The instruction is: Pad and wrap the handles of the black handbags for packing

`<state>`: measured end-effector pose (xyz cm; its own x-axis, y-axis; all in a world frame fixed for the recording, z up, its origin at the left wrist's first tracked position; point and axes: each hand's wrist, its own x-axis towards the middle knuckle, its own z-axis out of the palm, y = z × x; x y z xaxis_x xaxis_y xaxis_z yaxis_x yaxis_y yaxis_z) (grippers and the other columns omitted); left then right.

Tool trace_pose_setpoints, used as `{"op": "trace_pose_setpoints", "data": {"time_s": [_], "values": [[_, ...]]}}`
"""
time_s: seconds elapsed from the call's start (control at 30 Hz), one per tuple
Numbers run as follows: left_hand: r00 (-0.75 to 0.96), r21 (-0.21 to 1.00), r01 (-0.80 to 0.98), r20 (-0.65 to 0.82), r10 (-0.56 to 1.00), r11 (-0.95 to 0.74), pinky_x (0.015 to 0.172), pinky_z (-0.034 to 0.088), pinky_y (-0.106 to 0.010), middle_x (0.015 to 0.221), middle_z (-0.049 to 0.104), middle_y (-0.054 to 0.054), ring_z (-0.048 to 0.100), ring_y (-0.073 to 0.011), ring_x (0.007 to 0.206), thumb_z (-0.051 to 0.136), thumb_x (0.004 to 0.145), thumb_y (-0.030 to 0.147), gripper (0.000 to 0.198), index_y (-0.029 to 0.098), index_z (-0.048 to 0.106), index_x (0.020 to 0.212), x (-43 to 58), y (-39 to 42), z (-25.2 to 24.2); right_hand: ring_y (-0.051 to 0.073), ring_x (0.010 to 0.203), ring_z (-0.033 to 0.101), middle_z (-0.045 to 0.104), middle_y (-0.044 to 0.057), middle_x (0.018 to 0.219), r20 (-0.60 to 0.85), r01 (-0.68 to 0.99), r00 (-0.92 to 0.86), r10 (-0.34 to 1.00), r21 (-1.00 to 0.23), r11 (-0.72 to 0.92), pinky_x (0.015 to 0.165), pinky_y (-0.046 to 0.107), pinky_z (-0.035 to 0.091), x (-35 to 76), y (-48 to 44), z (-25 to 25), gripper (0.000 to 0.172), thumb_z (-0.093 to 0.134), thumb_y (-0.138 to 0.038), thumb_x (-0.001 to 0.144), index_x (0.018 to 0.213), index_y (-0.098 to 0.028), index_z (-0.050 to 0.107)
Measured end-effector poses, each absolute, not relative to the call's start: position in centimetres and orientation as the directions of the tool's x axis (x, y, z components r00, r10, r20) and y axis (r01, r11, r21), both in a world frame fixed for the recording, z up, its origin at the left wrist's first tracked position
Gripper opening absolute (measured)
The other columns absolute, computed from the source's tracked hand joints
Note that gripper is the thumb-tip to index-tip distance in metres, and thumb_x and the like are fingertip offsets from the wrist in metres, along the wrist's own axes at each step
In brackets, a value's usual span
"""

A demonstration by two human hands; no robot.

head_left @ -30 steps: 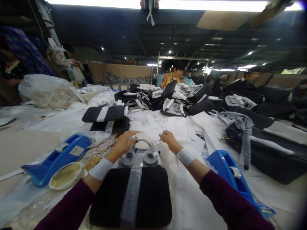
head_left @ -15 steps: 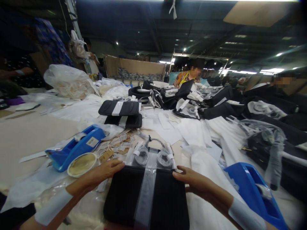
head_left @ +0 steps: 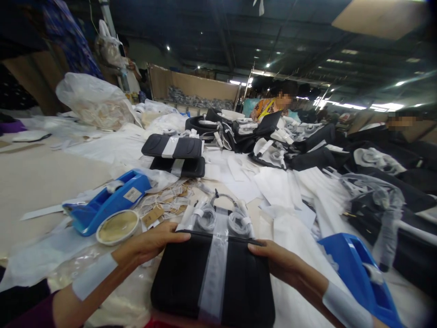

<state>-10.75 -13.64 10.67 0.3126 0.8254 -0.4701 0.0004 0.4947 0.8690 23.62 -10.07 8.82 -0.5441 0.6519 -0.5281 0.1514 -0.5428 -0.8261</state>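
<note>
Directly in front of me is a flat black case (head_left: 180, 278) with a clear plastic band (head_left: 215, 269) wrapped down its middle. Coiled straps or cords in clear wrapping (head_left: 206, 219) lie at its far edge, beside a dark handle loop. My left hand (head_left: 160, 240) grips the case's far left corner, thumb on top and fingers underneath. At the far right corner my right hand (head_left: 273, 256) holds it the same way, thumb across the top. The fingers of both hands are mostly hidden below the case.
To the left are a blue tape dispenser (head_left: 109, 200), a round tub (head_left: 118, 227) and loose tags (head_left: 153, 215). Two banded black cases (head_left: 172, 146) are stacked beyond. Another blue dispenser (head_left: 362, 273) stands at right. Black bags (head_left: 310, 159) heap at the back, near a person (head_left: 264, 109).
My hands have closed onto the case's far corners, thumbs now over its top; before, the fingers rested against the sides. The case sits slightly further right in view.
</note>
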Motion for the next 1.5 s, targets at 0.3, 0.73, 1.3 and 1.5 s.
{"op": "trace_pose_setpoints", "data": {"time_s": [0.3,0.73,1.3,1.5], "values": [[0.233,0.892,-0.006,-0.439,0.868,0.452,0.093,0.050,-0.036,0.102,0.075,-0.008,0.067,-0.0284,0.104,0.080,0.063,0.043,0.048,0.014,0.069,0.100,-9.4,-13.7,10.8,0.024,0.091,0.069,0.073,0.014,0.094,-0.474,-0.005,-0.569,0.671,-0.815,-0.580,0.091,0.032,0.048,23.2,-10.0,9.0,0.042,0.080,-0.041,0.069,0.096,-0.008,0.074],[-0.067,0.521,0.852,0.031,0.997,0.041,0.110,0.034,-0.055,0.135,0.052,-0.026,0.043,-0.0414,0.133,0.045,0.079,0.063,0.078,0.007,0.045,0.133,-10.2,-7.1,8.6,0.021,0.087,0.063,0.071,0.007,0.087,-0.206,-0.159,-0.198,0.958,-0.958,-0.238,0.095,0.038,0.043,22.4,-9.5,8.7,0.032,0.069,-0.039,0.072,0.087,-0.011,0.071],[0.860,0.283,0.498,-0.044,0.508,-0.820,0.105,0.034,-0.043,0.094,0.074,-0.006,0.063,-0.0213,0.096,0.029,0.098,0.035,0.046,0.021,0.072,0.087,8.0,3.7,10.9,0.025,0.105,0.058,0.064,0.004,0.112,-0.157,-0.055,-0.145,0.977,-0.985,-0.166,0.095,0.039,0.044,22.9,-15.6,7.0,0.059,0.058,-0.013,0.067,0.124,-0.024,0.057],[0.878,0.275,0.458,0.007,0.478,-0.845,0.108,0.031,-0.040,0.104,0.074,0.000,0.061,-0.0187,0.106,0.032,0.098,0.030,0.041,0.024,0.072,0.094,6.5,2.9,9.9,0.022,0.105,0.061,0.061,0.009,0.119,-0.380,-0.271,-0.142,0.914,-0.873,-0.405,0.096,0.037,0.045,23.5,-15.3,5.8,0.062,0.054,-0.009,0.068,0.129,-0.020,0.052]]}}
